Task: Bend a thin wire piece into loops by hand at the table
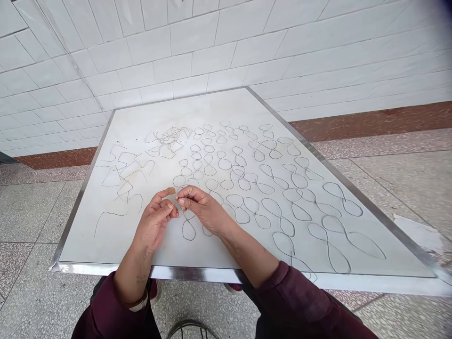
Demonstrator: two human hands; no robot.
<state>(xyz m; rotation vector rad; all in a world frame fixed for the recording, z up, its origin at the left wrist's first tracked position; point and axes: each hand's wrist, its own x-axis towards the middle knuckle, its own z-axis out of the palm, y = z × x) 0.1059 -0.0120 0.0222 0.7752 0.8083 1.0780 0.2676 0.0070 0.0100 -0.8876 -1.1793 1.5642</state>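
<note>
Both hands meet above the near part of a white table (169, 245). My left hand (156, 219) has its thumb against a bent finger, with the index finger stretched above. My right hand (201, 207) pinches with thumb and index finger just beside it. A thin wire loop (189, 230) shows below the fingertips; whether it hangs from them or lies on the table I cannot tell. Several wire figure-eights (278, 216) lie around and to the right of my right hand. Bent wire pieces (122, 179) are scattered to the left, and a tangle of wires (171, 136) lies farther back.
A metal edge (190, 274) runs round the table. Behind it stands a white tiled wall (197, 47). A round stool rim (192, 323) shows below the near edge, above the speckled floor (197, 299). A pale scrap (418, 233) lies on the floor at right.
</note>
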